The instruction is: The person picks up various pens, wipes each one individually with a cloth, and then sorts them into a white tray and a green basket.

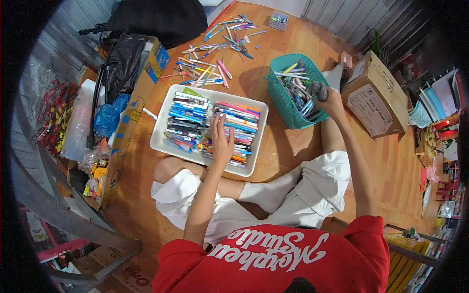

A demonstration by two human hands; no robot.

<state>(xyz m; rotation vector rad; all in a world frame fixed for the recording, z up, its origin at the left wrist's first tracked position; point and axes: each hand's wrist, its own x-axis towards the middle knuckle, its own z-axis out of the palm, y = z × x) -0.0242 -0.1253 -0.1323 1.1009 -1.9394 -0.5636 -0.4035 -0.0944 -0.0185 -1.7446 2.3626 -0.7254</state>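
My left hand point(223, 141) lies over the pens in a white tray point(154, 141), its fingers stretched out and a little apart. Two columns of pens fill this tray: blue, black and white pens point(188, 115) on the left, pink, orange and blue pens point(242, 124) on the right. At the right rim of a teal basket point(288, 123), my right hand point(332, 103) is closed around a dark grey, rounded object point(320, 91) whose kind I cannot make out. Inside the basket, loose pens and pencils point(295, 85) lie jumbled.
Loose pens point(207, 68) are scattered on the wooden floor beyond the tray. A small grey holder point(278, 21) stands at the back. To the right is a cardboard box point(373, 95); on the left, a long carton point(134, 115) holds plastic bags. My crossed legs border the tray.
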